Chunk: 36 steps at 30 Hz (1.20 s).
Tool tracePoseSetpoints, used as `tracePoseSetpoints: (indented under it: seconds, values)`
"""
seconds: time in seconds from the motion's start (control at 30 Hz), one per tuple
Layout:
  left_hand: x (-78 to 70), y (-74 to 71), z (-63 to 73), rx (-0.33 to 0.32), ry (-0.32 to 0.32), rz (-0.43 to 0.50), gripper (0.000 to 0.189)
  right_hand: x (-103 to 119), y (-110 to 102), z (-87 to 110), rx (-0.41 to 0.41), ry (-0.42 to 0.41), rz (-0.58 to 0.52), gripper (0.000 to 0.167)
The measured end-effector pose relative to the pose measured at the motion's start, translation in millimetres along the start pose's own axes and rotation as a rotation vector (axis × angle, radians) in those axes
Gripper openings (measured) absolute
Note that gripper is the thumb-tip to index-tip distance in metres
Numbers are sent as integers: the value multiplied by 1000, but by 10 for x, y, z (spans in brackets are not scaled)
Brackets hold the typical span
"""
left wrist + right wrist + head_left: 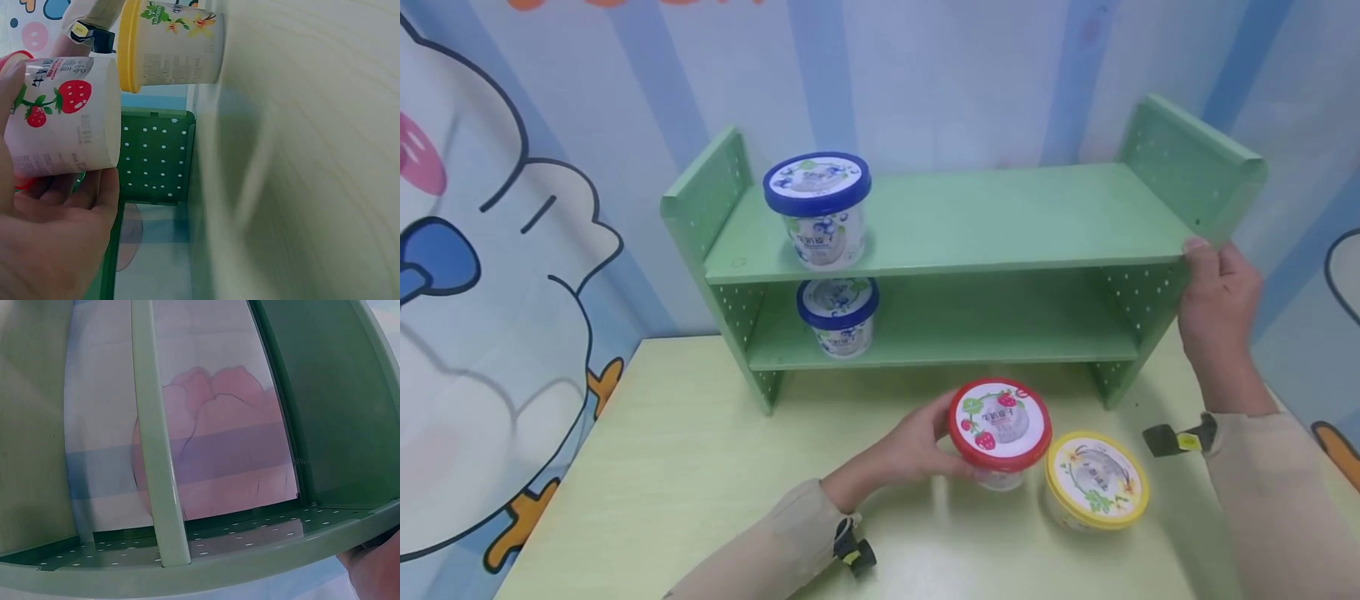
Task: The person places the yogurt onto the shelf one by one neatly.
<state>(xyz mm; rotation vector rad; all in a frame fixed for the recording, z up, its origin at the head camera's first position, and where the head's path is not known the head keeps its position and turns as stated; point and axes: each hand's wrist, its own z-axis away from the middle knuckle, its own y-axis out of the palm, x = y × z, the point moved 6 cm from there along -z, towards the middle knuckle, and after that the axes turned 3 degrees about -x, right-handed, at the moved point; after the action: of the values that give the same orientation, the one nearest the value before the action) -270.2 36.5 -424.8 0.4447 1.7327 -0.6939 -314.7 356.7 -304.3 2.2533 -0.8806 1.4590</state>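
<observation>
Above tabletop point(625, 467), strawberry tub point(65, 125) upright, lid point(1003, 422) up

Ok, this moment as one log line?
left hand: holds red-lidded tub above table | right hand: grips green shelf, right end | yellow-lidded tub: on table | blue-lidded tubs: one per tier

- Red-lidded tub point(1000, 425): white, strawberries printed on lid and side; its lid is on, and the left hand point(925, 442) holds it nearly upright, raised above the tabletop point(625, 467) in front of the shelf.
- Green shelf point(985, 217): two boards between perforated end panels, standing upright, its right end gripped by the right hand point(1221, 300).
</observation>
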Motion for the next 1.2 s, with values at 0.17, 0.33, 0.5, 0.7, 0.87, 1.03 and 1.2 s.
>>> tracePoseSetpoints:
  seconds: [0.17, 0.33, 0.5, 0.7, 0.87, 1.03, 1.2]
  values:
    - [-59, -25, -20, -40, 10, 12, 85, 4, 2, -1, 3, -7, 7, 28]
    - [-97, -53, -34, -78, 6, 26, 84, -1, 12, -6, 10, 13, -12, 28]
    - [-152, -71, -54, -104, 19, 37, 82, -7, 10, -12, 6, 20, -22, 27]
    - [-213, -94, -98, -138, 26, 71, 77, 10, 9, 9, -7, 8, -75, 24]
    - [-234, -108, -126, -148, 43, 75, 74, 21, 5, 13, -15, 3, -48, 23]
    - [-248, -119, -152, -170, 35, 53, 74, 21, 3, 6, -21, -9, 1, 24]
    - [-265, -122, -179, -214, 22, 37, 74, 18, 5, 8, -20, -2, 2, 24]
